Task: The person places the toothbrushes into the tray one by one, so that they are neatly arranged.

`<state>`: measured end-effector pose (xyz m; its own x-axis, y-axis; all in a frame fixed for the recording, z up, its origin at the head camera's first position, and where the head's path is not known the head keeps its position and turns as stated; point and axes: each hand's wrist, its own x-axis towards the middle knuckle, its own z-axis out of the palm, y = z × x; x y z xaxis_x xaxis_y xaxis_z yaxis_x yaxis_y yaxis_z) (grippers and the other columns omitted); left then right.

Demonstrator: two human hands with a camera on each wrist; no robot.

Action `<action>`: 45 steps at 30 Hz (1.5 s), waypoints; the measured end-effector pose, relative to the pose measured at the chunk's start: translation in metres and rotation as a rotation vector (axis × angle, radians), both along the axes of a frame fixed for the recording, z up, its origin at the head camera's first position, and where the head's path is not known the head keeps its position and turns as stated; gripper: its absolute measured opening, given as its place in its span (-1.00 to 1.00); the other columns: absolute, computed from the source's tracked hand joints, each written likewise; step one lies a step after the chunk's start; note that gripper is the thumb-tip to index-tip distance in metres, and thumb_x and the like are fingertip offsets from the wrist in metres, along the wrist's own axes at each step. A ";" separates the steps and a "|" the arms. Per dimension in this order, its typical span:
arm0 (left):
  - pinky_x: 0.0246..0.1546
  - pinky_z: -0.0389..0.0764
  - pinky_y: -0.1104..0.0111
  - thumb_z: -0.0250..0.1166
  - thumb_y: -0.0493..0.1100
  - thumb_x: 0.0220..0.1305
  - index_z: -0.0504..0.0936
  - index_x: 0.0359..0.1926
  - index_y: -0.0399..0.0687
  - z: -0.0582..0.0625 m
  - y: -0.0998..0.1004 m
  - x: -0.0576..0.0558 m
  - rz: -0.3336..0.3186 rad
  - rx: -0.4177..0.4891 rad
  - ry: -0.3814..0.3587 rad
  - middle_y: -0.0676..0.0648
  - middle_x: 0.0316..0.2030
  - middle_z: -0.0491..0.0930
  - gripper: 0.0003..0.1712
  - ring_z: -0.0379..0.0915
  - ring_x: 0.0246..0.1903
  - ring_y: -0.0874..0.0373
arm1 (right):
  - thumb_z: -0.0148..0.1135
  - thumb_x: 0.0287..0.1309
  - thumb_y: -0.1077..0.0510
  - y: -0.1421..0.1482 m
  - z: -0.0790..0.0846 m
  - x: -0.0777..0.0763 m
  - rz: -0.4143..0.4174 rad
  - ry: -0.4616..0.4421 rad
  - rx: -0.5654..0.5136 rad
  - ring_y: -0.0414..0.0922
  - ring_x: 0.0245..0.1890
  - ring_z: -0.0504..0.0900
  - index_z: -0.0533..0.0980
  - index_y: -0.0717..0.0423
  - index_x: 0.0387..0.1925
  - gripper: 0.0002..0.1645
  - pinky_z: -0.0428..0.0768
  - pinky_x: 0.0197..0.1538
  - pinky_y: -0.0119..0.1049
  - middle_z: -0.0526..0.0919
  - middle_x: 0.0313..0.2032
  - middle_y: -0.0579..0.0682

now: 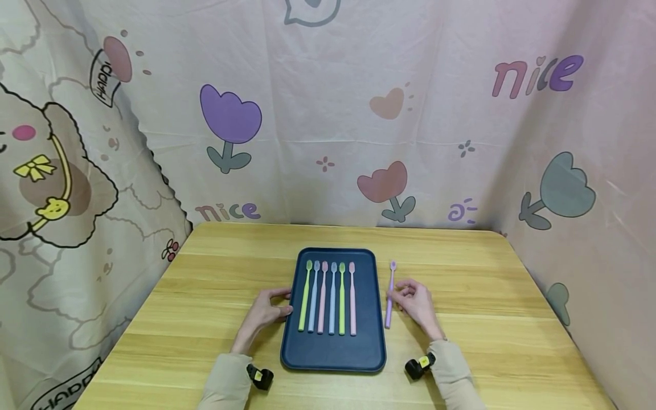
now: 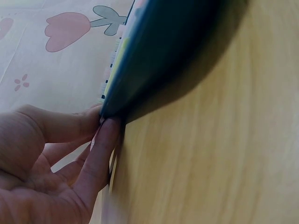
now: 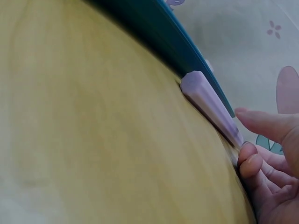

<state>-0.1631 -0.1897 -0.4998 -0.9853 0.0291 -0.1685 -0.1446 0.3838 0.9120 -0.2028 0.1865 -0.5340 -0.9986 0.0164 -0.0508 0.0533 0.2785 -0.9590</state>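
A dark blue tray [image 1: 333, 356] holds several toothbrushes side by side in green, blue and pink, such as a pink toothbrush [image 1: 352, 302]. At its left rim, my left hand [image 1: 269, 310] pinches the edge between thumb and fingers; the left wrist view shows the fingertips [image 2: 110, 128] meeting there. A purple toothbrush [image 1: 388, 313] lies on the table just right of the tray, head pointing away. My right hand [image 1: 416, 302] has its thumb and curled fingers around the middle of this toothbrush. In the right wrist view the handle end [image 3: 198, 88] sticks out towards the camera.
Both the tray and the purple toothbrush lie on a wooden table [image 1: 215, 262]. A patterned cloth [image 1: 318, 114] hangs behind and along both sides. Black wrist cameras [image 1: 260, 377] are worn at both sleeves, close to the tray's near corners.
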 end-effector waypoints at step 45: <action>-0.38 0.75 0.21 0.35 -0.50 0.13 0.53 0.22 -0.46 0.001 0.001 -0.001 -0.007 0.017 -0.013 -0.40 0.03 0.61 -0.43 0.64 -0.39 0.10 | 0.45 0.12 0.17 -0.003 0.002 0.002 -0.084 0.021 0.088 -0.27 -0.74 0.50 0.58 0.38 -0.10 -0.60 0.46 -0.68 -0.44 0.63 -0.57 -0.02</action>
